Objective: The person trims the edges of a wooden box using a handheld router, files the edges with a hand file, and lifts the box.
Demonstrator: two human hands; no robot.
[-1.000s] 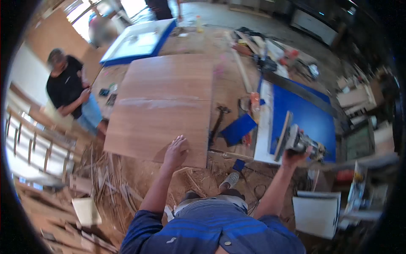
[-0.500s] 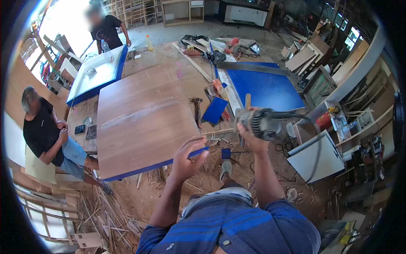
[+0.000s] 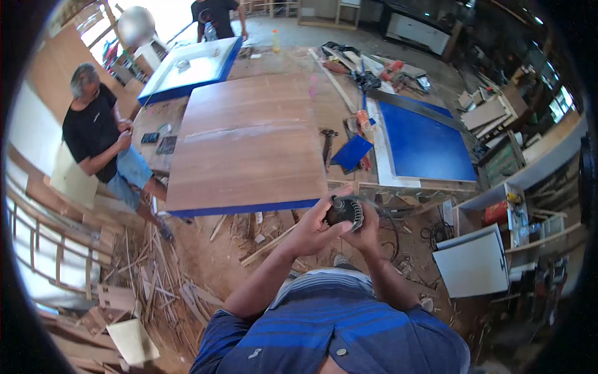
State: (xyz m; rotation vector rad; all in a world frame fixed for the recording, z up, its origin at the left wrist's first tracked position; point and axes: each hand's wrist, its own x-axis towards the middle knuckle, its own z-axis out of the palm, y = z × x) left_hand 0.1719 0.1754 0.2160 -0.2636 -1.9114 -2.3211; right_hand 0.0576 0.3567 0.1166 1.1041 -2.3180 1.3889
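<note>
Close in front of my body, a dark power tool (image 3: 344,212) with a ribbed housing is between both my hands. My left hand (image 3: 316,226) is wrapped round its left side, and my right hand (image 3: 366,225) holds it from the right. Just beyond my hands lies a large brown wooden panel (image 3: 249,149) with a blue front edge. A cable runs from the tool toward the right. The tool's working end is hidden by my hands.
A hammer (image 3: 328,146) and a small blue piece (image 3: 352,153) lie right of the panel. Farther right is a blue board (image 3: 427,140). One person (image 3: 103,134) stands at the left, another (image 3: 217,19) beyond the table. Wood scraps (image 3: 156,274) litter the floor.
The power tool has come off the blue board at the right to in front of my body. My left hand has left the brown panel and taken hold of the tool.
</note>
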